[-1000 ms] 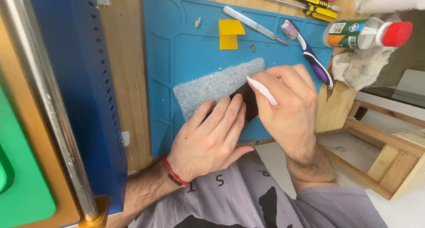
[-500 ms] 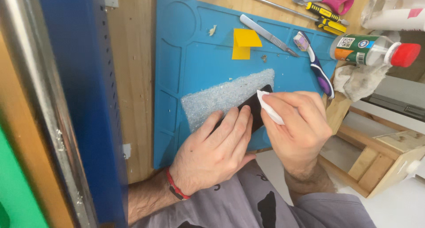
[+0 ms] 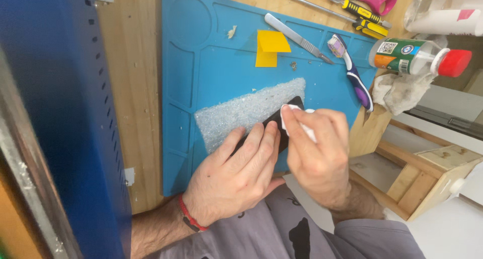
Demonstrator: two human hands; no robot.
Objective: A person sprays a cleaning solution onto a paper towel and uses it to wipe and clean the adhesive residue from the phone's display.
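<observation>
Blue mat (image 3: 201, 62) carries everything: my left hand (image 3: 236, 181) presses flat on the black phone (image 3: 282, 123) near its lower edge, fingers spread. My right hand (image 3: 317, 158) has its grip pinched on a white wipe (image 3: 297, 120) touching that phone.

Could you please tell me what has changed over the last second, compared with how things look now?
The right hand has slid its white wipe along the black flat device, toward the end lying on the grey padded sheet. The left hand still presses the device flat on the blue mat. The yellow paper, scalpel and bottle lie as before.
</observation>
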